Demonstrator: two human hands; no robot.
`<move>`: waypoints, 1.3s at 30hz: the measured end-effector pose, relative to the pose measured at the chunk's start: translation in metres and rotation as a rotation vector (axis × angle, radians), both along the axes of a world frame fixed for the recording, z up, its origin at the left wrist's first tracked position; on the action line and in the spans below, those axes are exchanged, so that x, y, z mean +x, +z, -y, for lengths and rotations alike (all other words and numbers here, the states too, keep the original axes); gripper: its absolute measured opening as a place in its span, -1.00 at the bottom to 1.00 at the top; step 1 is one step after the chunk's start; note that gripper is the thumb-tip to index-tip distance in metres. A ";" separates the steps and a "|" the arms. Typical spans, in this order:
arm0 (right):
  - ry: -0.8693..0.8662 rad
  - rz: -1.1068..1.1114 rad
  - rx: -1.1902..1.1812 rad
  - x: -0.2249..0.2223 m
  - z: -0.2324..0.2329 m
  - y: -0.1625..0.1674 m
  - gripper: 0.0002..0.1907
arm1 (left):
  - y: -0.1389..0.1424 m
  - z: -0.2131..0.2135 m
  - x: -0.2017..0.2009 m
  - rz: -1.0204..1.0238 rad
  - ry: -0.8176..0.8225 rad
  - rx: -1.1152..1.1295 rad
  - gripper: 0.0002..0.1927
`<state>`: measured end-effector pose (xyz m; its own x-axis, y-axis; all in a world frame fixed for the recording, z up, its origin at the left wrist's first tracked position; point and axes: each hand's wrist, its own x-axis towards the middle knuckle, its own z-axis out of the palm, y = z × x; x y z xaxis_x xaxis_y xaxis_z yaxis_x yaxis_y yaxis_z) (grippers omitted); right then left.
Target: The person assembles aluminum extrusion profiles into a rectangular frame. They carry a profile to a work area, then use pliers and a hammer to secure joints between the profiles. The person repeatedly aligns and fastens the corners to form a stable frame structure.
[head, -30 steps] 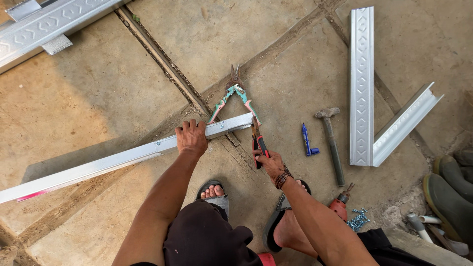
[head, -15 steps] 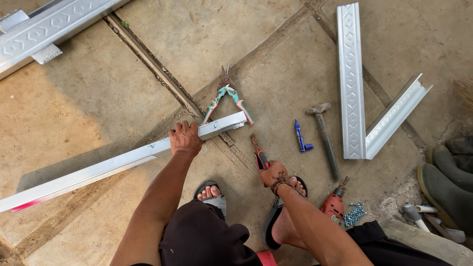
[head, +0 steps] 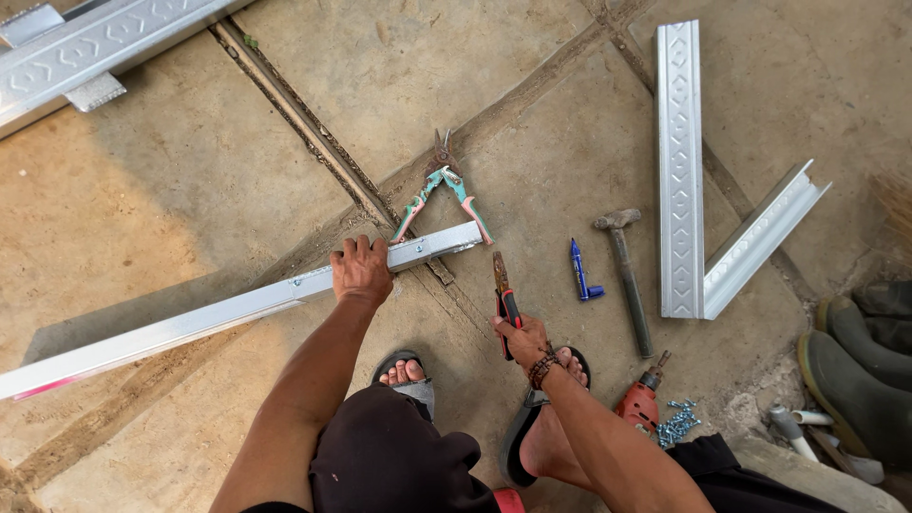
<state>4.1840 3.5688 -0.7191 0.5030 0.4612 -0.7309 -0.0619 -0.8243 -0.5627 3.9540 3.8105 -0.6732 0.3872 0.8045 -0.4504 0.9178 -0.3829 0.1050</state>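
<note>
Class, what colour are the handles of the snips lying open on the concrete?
The snips have teal handles with pink-red ends, seen in the head view.

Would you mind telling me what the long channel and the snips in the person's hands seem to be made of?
The long channel under the left hand looks like thin sheet metal, perhaps galvanized steel: pale silver, matte sheen, crisp folded edges. The snips in the right hand appear to be dull, rusty-brown metal with red-and-black grips, probably plastic or rubber.
</note>
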 end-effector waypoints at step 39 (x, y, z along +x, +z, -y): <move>0.217 0.130 -0.023 -0.024 -0.074 0.026 -0.67 | -0.023 0.014 -0.007 0.089 -0.004 0.119 -0.68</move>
<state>4.1602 3.6424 -0.6933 0.4846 0.5522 -0.6785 0.1892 -0.8234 -0.5350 3.9470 3.7965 -0.6963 0.4243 0.8487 -0.3157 0.9055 -0.4008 0.1395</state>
